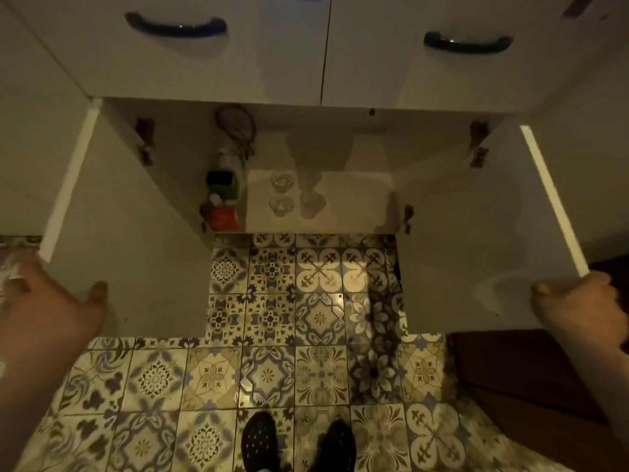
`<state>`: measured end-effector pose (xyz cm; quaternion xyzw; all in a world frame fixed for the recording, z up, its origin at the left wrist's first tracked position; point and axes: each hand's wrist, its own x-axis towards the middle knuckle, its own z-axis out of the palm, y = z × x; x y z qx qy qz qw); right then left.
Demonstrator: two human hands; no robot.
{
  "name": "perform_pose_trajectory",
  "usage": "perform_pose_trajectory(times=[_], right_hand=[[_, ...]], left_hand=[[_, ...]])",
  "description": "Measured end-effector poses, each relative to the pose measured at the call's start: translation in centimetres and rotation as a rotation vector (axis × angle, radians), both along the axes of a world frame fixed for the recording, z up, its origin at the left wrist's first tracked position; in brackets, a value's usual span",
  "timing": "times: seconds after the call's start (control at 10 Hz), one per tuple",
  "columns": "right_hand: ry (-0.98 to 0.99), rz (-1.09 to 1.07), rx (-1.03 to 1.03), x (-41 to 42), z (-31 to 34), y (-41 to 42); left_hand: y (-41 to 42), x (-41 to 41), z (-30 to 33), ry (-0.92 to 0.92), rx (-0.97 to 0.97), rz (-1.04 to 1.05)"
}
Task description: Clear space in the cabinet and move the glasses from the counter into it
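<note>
The low white cabinet (354,206) stands wide open below me. Three clear glasses (281,194) rest on its pale floor, left of centre, two in a column and one (312,200) to their right. My left hand (51,301) grips the outer edge of the left door (136,253), thumb on its inner face. My right hand (578,304) holds the lower corner of the right door (476,240) the same way.
A dark-capped bottle (223,185), a red carton (224,218) and a tall clear bottle (228,158) crowd the cabinet's left side, with a looped cable (236,127) behind. Two drawers with blue handles (175,27) sit above. Patterned floor tiles (269,335) and my shoes (260,441) lie below.
</note>
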<state>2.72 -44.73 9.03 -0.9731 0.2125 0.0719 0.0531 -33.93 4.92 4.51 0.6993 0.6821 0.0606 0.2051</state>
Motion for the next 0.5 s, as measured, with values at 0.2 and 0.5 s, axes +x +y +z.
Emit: perform_pose_trajectory(times=[0.2,0.5], right_hand=[[0.03,-0.015,0.256,-3.8,0.6,9.5],[0.413,0.611,0.715,-6.4,3.8,23.6]], left_hand=[[-8.2,7.9,3.5,0.038,-0.019,-0.173],[-12.2,18.3,4.7,-0.373,-0.399,-0.513]])
